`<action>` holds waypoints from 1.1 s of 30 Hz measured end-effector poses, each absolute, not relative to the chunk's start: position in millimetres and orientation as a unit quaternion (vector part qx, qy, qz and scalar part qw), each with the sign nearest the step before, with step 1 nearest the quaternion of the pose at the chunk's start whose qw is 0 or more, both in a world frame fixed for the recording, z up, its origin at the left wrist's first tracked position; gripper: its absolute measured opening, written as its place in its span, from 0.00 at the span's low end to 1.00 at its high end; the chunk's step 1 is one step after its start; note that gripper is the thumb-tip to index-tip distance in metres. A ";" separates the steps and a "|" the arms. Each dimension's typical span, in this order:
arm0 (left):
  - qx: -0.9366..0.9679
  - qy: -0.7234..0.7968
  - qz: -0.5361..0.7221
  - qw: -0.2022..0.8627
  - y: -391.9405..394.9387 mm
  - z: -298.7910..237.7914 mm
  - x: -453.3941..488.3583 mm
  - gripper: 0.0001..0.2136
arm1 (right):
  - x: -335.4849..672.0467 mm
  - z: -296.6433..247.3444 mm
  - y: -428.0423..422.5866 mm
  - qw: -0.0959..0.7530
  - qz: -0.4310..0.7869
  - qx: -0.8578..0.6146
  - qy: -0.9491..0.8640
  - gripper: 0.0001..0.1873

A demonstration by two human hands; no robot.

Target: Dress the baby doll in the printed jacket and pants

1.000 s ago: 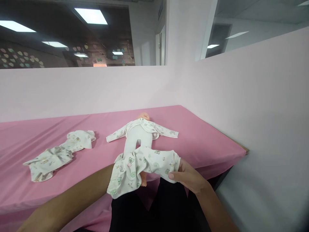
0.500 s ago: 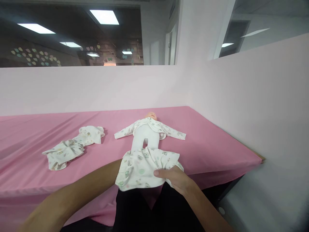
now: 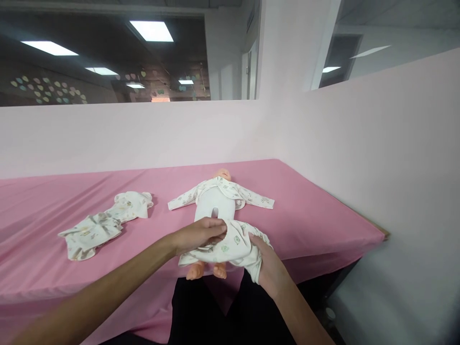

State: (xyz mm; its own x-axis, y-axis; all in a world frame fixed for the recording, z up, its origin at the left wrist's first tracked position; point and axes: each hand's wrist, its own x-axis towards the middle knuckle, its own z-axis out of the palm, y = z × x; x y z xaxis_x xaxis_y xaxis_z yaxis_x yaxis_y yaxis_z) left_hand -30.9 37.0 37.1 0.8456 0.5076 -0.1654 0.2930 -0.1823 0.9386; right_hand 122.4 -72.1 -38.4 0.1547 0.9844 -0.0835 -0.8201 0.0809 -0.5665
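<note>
A baby doll lies on its back on the pink table, head away from me, in an open printed top and white leggings. Printed baby trousers are bunched over its lower legs, and both bare feet stick out below the cloth. My left hand grips the trousers' upper edge at the doll's left leg. My right hand is closed on the cloth at the right side.
A second crumpled printed garment lies on the table to the left. Pale pink partition walls close the table at the back and right. The table's front edge runs just in front of my hands.
The trousers have been drawn up the doll's legs, so both feet now show. My left hand has come out from under the cloth and grips its top edge.
</note>
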 end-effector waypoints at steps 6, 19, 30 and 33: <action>0.867 0.204 0.141 0.433 11.4 45.0 -53.9 0.09 | 81.4 -18.2 -77.2 0.662 0.686 -0.276 -0.120 0.24; 0.965 0.179 0.084 0.170 65.9 44.1 -17.0 0.12 | 30.2 -23.6 -100.1 0.696 0.643 -0.314 -0.059 0.06; 0.989 -0.014 -0.078 -0.127 49.9 24.9 -10.8 0.14 | 18.2 -31.6 -113.0 0.679 0.684 -0.258 -0.064 0.12; 0.986 -0.058 -0.044 -0.148 51.5 13.0 -8.4 0.15 | 18.1 -36.7 -113.2 0.673 0.696 -0.241 -0.075 0.10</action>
State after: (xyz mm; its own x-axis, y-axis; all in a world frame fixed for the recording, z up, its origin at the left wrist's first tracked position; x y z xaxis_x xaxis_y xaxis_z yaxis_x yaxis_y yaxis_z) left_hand -8.4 51.5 13.0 0.9893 -0.1021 -0.1040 -0.1281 -0.9494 -0.2869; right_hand 18.1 -113.2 -36.7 0.0206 0.9722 -0.2333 -0.8997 -0.0838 -0.4284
